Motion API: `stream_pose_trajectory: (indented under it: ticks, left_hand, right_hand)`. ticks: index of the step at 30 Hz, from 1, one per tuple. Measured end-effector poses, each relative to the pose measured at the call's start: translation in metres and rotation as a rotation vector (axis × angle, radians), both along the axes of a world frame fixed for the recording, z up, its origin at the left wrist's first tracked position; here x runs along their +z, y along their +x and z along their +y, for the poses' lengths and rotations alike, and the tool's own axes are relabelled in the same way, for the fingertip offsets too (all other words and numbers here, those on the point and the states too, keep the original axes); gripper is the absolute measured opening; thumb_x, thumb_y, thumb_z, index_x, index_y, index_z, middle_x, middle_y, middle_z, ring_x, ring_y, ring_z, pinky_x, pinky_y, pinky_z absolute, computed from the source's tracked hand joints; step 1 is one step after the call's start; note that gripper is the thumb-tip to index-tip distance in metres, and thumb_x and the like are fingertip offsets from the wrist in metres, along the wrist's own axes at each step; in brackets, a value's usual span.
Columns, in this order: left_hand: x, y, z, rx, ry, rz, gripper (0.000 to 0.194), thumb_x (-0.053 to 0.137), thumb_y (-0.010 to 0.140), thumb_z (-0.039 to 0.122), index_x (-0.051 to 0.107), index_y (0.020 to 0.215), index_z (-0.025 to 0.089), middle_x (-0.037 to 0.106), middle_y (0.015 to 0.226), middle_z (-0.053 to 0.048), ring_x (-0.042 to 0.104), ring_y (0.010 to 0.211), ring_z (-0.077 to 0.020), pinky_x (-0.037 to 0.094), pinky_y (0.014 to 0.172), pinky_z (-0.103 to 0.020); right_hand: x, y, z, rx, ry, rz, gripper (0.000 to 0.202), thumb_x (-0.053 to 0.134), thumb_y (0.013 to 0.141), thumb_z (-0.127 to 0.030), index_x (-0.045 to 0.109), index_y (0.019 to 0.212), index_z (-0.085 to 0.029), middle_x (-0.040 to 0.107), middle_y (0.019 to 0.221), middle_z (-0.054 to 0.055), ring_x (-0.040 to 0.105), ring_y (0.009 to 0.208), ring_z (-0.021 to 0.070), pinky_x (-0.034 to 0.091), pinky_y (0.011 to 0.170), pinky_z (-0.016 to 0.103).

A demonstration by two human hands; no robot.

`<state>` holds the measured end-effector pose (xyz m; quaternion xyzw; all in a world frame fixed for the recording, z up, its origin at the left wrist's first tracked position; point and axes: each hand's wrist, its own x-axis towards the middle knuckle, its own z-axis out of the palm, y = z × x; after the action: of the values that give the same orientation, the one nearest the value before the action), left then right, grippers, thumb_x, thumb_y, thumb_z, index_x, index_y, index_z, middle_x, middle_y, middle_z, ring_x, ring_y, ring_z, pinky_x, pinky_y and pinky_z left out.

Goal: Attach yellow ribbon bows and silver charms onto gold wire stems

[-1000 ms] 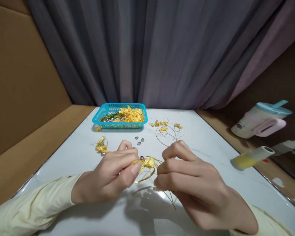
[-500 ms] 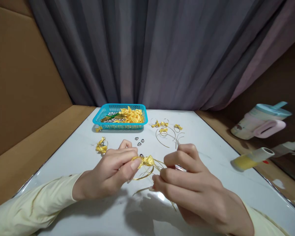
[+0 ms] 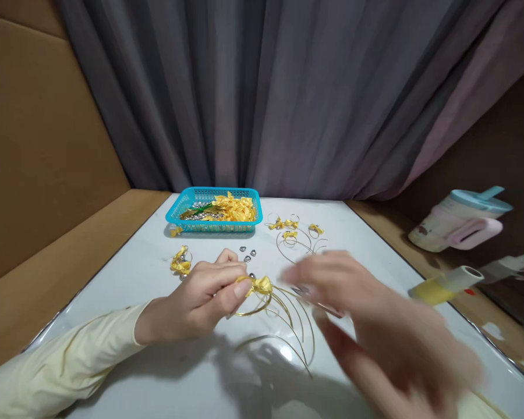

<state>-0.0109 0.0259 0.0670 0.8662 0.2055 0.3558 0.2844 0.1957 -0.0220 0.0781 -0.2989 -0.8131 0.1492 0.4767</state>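
A yellow satin ribbon bow on a gold wire loop is pinched between the thumb and index finger of my left hand. Close beside the bow, my right hand is blurred by motion, its thumb apart from its fingers. Partly hidden under the right hand is a slim, shiny metal object, too covered to name. Several thin gold wires curve over the table between my hands. A small silver piece shows just behind the bow.
A blue plastic basket at the back holds yellow bows and silver pieces. Loose silver pieces lie before it. Finished-looking bow rings sit behind my right hand, others at left. A lidded cup and a yellow-filled tube stand right.
My right hand has drawn back from the wires, its thumb and fingers now spread. The left hand keeps its pinch on the bow. The view has shifted slightly.
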Motion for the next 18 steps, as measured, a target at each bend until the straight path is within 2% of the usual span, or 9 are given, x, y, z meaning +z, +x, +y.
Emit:
stream_pose_trajectory:
  ticks: [2,4,5,7,9,12,14,18]
  left_hand:
    - [0.002,-0.001,0.0,-0.033,-0.016,0.022,0.028,0.03,0.086,0.01,0.031,0.06,0.019,0.036,0.055,0.004,0.032,0.055,-0.0119,0.033,0.065,-0.029]
    - [0.003,-0.001,0.0,-0.054,-0.017,0.041,0.027,0.03,0.086,0.011,0.032,0.06,0.019,0.037,0.055,0.004,0.033,0.055,-0.012,0.034,0.066,-0.028]
    - [0.004,-0.002,0.0,-0.062,-0.011,0.04,0.027,0.03,0.086,0.011,0.032,0.061,0.019,0.037,0.055,0.004,0.033,0.055,-0.0119,0.034,0.066,-0.028]
    - [0.005,-0.002,0.0,-0.079,0.002,0.038,0.027,0.03,0.086,0.011,0.03,0.061,0.019,0.037,0.055,0.004,0.032,0.054,-0.0117,0.034,0.066,-0.029]
    - [0.005,-0.002,0.001,-0.093,0.0,0.042,0.027,0.029,0.087,0.011,0.028,0.061,0.019,0.036,0.054,0.004,0.032,0.053,-0.0116,0.034,0.065,-0.029]
    - [0.005,-0.001,0.002,-0.105,-0.023,0.06,0.028,0.029,0.088,0.014,0.026,0.061,0.02,0.034,0.054,0.004,0.031,0.053,-0.0116,0.034,0.064,-0.03]
    - [0.005,-0.001,0.002,-0.105,-0.034,0.071,0.029,0.028,0.09,0.016,0.026,0.061,0.02,0.033,0.055,0.004,0.031,0.053,-0.0119,0.034,0.063,-0.03]
    - [0.006,-0.001,0.001,-0.112,-0.045,0.064,0.03,0.028,0.091,0.017,0.026,0.061,0.02,0.033,0.054,0.004,0.03,0.053,-0.0119,0.034,0.063,-0.03]
  right_hand:
    - [0.008,0.002,0.016,0.155,-0.343,0.058,0.044,0.05,0.08,-0.007,0.044,0.119,-0.026,0.049,0.127,0.007,0.045,0.119,0.021,0.041,0.095,0.039]
    - [0.008,0.003,0.033,0.399,-0.723,0.033,0.049,0.053,0.079,-0.009,0.039,0.124,-0.024,0.04,0.133,0.009,0.046,0.118,0.0191,0.044,0.091,0.035]
    - [0.005,0.002,0.041,0.502,-0.857,0.021,0.054,0.056,0.077,-0.009,0.037,0.125,-0.024,0.04,0.133,0.01,0.051,0.111,0.0174,0.046,0.087,0.032]
    - [-0.002,0.002,0.051,0.623,-1.033,-0.011,0.057,0.061,0.075,-0.011,0.036,0.126,-0.022,0.05,0.119,0.009,0.059,0.088,0.0119,0.048,0.074,0.027]
    - [-0.008,0.003,0.057,0.632,-1.107,-0.053,0.046,0.062,0.077,-0.015,0.043,0.12,-0.017,0.06,0.092,0.003,0.056,0.067,0.0073,0.045,0.062,0.022]
    - [-0.006,0.008,0.059,0.533,-1.092,-0.126,0.015,0.056,0.084,-0.024,0.059,0.09,-0.011,0.056,0.06,-0.003,0.05,0.054,0.0056,0.039,0.055,0.019]
    - [0.001,0.013,0.059,0.446,-1.05,-0.158,0.02,0.056,0.084,-0.027,0.06,0.073,-0.011,0.05,0.051,-0.005,0.045,0.048,0.0048,0.036,0.05,0.018]
    - [0.012,0.02,0.059,0.373,-1.049,-0.113,0.026,0.058,0.083,-0.031,0.058,0.066,-0.011,0.036,0.044,-0.009,0.03,0.039,0.0033,0.023,0.039,0.018]
